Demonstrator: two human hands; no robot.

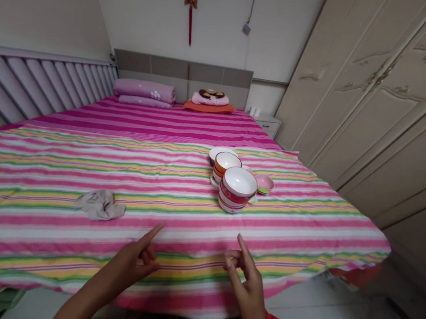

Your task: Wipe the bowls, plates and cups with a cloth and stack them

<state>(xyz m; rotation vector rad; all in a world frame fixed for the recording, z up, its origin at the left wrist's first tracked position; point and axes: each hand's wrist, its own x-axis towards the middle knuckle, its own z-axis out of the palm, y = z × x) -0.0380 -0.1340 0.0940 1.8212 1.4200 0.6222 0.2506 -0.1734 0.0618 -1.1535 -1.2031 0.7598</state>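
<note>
A bed (144,122) carries a striped sheet (165,175), over whose near edge the left hand (137,259) and right hand (248,287) hover empty, index fingers outstretched, the rest loosely bent. Beyond the right hand, toward the sheet's right edge, stand stacked red-and-white bowls (234,192); a crumpled beige cloth (99,205) lies beyond the left hand, with orange-sided bowls (217,173) and a pink bowl (264,181) behind the red-and-white stack.
</note>
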